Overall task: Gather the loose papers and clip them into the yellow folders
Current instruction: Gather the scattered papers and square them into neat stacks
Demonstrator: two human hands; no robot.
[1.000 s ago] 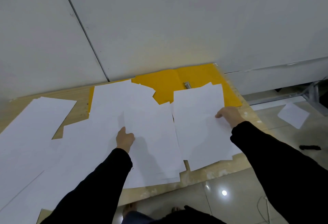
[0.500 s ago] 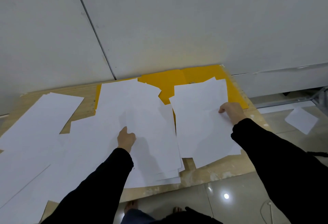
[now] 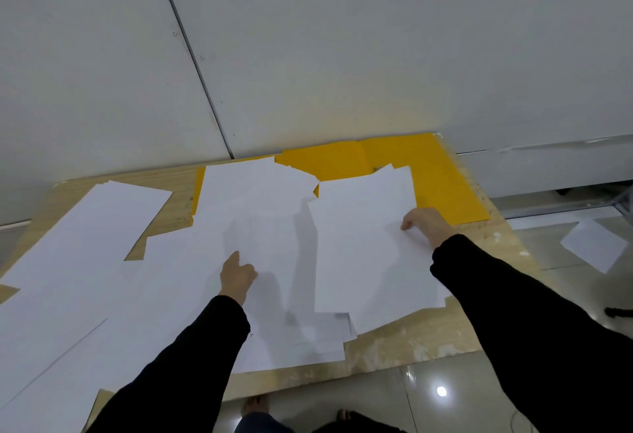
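Shifted left: right stack (image 3: 363, 244) now overlaps middle pile (image 3: 267, 227) (gap closed); my right hand (image 3: 428, 227) pinches its edge, left hand (image 3: 238, 275) pinches the pile; both lie partly on yellow folder (image 3: 442, 189), merging nearly done

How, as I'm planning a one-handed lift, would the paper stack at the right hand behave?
Probably floppy: the stack is thin loose sheets and would sag away from the right hand gripping one edge. Likely to fan apart: its edges lie uneven, unclipped. Probably light, being few sheets.
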